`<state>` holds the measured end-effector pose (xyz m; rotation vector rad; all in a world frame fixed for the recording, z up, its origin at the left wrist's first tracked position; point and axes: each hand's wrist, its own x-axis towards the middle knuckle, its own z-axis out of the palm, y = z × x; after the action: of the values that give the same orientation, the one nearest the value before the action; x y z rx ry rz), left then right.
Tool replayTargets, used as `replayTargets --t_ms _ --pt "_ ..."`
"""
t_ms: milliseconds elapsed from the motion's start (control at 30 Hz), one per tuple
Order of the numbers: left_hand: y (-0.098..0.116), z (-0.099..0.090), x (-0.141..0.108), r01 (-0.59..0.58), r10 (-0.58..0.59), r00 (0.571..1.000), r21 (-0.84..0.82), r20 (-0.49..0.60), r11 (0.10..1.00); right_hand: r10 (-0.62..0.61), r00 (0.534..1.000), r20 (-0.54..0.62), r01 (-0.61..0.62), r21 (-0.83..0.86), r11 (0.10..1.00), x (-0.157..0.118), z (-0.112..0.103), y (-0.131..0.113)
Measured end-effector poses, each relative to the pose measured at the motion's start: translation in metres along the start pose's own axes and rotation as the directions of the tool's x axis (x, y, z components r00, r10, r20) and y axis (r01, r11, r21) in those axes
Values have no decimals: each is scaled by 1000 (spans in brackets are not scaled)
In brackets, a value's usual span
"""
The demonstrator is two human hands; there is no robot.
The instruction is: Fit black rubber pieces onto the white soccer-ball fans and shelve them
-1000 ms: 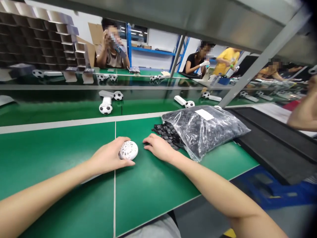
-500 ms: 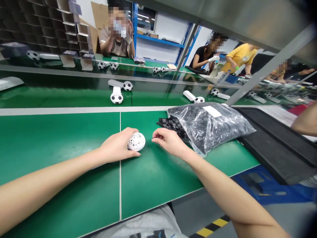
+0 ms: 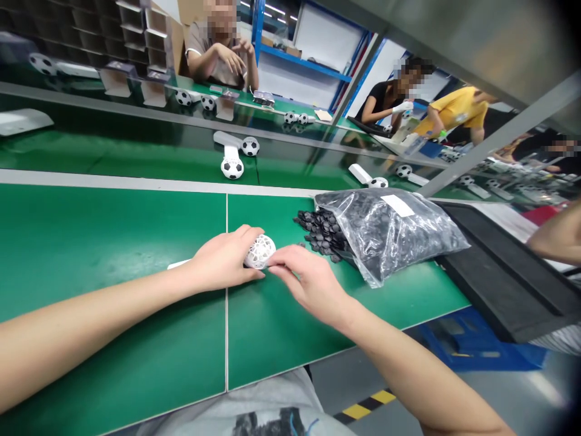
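Observation:
My left hand [image 3: 224, 259] is wrapped round a white handheld fan [image 3: 261, 251] with an openwork football-patterned grille, which lies on the green work surface [image 3: 149, 351]. The end of its white handle shows beyond my wrist. My right hand [image 3: 311, 275] has thumb and forefinger pinched together at the grille's right edge; anything between the fingertips is hidden. Just beyond that hand, small black pieces [image 3: 324, 233] spill from the mouth of a clear plastic bag [image 3: 394, 227] full of them.
Several football-patterned fans [image 3: 232, 163] lie on the conveyor belt [image 3: 172, 154] ahead, behind a pale rail. A black tray [image 3: 503, 272] sits at the right, near another person's arm [image 3: 556, 233]. A slanted metal post [image 3: 494, 136] rises at the right. Co-workers sit across the line.
My right hand has moved left from beside the black pieces to the fan's grille, fingers still pinched. My left hand keeps hold of the fan. The view has tilted slightly.

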<state>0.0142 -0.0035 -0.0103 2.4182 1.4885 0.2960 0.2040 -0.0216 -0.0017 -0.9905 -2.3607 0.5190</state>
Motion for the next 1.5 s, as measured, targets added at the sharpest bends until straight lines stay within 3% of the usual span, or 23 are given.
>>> replayTargets --t_ms 67,233,500,633,733,867,967,1100,1233,1400,1500 --pt "-1 0 0 -1 1 1000 -15 1 1000 -33 998 -51 34 13 999 0 7 0" --pt "-2 0 1 2 -1 1000 -30 7 1000 39 996 -75 -33 76 997 3 20 6" --pt "-2 -1 1 -18 17 1000 -75 -18 997 130 979 -158 -114 110 987 5 22 10" --pt "-5 -2 3 0 0 1000 -129 -3 992 220 974 -61 -205 188 960 4 25 13" --pt "-8 -2 5 -23 24 1000 -141 8 990 214 976 47 -219 236 947 5 28 12" --pt "-9 -3 5 -52 55 998 -140 15 989 182 982 55 -190 213 958 8 23 16" --pt "-7 -4 3 -41 45 998 -105 37 994 181 983 5 -181 103 978 6 7 32" --pt "-7 -7 3 -92 96 992 -50 86 995 301 946 -116 -319 -197 927 -2 -15 63" --pt "-6 -12 5 -200 211 962 -83 173 976 321 947 8 -297 -364 883 -6 -16 77" --pt "4 -12 4 -85 92 979 -44 181 995 199 975 94 -116 -548 829 1 -9 72" --pt "6 -10 4 -95 100 984 -45 146 994 208 971 120 -102 -576 811 6 -8 72"
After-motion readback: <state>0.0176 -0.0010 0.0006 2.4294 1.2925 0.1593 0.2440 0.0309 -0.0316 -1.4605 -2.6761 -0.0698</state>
